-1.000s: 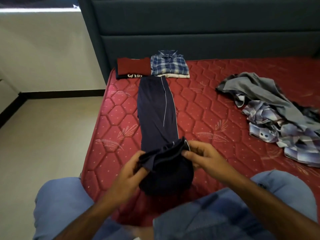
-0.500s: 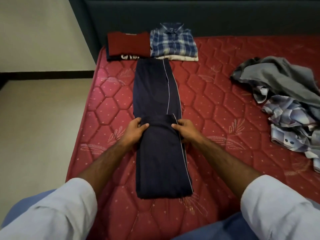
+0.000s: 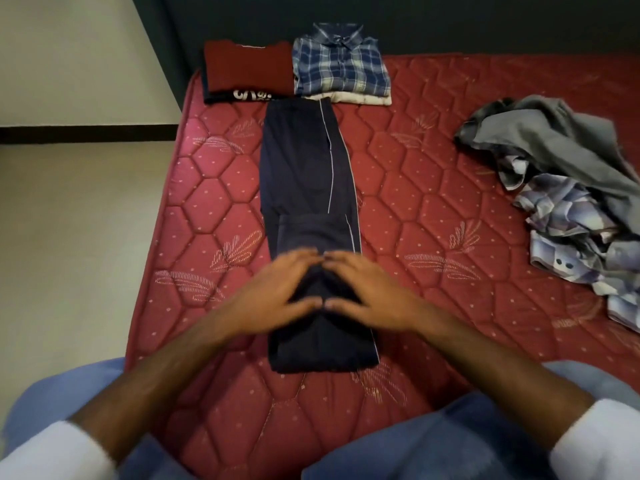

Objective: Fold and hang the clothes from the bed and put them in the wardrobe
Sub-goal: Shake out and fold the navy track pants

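Note:
Navy track pants (image 3: 304, 168) with a thin white side stripe lie lengthwise on the red mattress (image 3: 433, 202), their near end folded back over itself. My left hand (image 3: 273, 296) and my right hand (image 3: 370, 292) lie flat on that folded part, fingers spread, fingertips almost touching in the middle. Neither hand grips the cloth. At the headboard end sit a folded maroon top (image 3: 247, 65) on a dark garment and a folded blue plaid shirt (image 3: 341, 64) on a cream one.
A loose heap of unfolded clothes, a grey garment (image 3: 550, 140) over a pale patterned shirt (image 3: 581, 237), lies on the right of the mattress. A dark padded headboard (image 3: 450, 22) runs along the back. Beige floor (image 3: 76, 237) borders the bed's left edge.
The hands carried the pants' near end away from me and laid it down as a fold. They let go of its edges and now press flat on the fold's middle.

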The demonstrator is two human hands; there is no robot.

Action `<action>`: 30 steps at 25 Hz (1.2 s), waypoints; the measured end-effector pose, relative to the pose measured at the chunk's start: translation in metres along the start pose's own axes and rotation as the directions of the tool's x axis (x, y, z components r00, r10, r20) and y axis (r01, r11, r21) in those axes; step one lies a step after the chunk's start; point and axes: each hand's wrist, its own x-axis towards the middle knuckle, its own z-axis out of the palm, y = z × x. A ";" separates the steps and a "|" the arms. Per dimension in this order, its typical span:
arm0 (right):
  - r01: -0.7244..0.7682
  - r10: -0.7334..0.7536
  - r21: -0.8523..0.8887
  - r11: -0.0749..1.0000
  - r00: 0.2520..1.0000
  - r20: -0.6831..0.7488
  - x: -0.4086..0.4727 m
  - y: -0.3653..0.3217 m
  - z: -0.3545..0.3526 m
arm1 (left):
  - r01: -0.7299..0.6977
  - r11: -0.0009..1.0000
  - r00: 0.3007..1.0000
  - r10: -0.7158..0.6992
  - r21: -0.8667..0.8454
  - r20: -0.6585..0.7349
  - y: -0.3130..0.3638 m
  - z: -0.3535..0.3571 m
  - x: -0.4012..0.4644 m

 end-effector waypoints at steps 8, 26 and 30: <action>0.069 0.016 -0.470 0.880 0.984 0.175 -0.070 -0.041 0.064 | 0.054 0.852 0.947 -0.210 0.521 0.244 0.057 0.069 -0.074; -0.077 0.098 -0.061 0.995 0.740 0.665 -0.113 -0.156 -0.064 | 0.342 0.935 0.647 -0.165 -0.091 0.744 0.157 -0.067 -0.103; -0.231 0.080 0.144 0.962 0.745 0.663 -0.095 -0.150 -0.089 | 0.457 0.851 0.727 -0.189 -0.259 0.661 0.148 -0.088 -0.090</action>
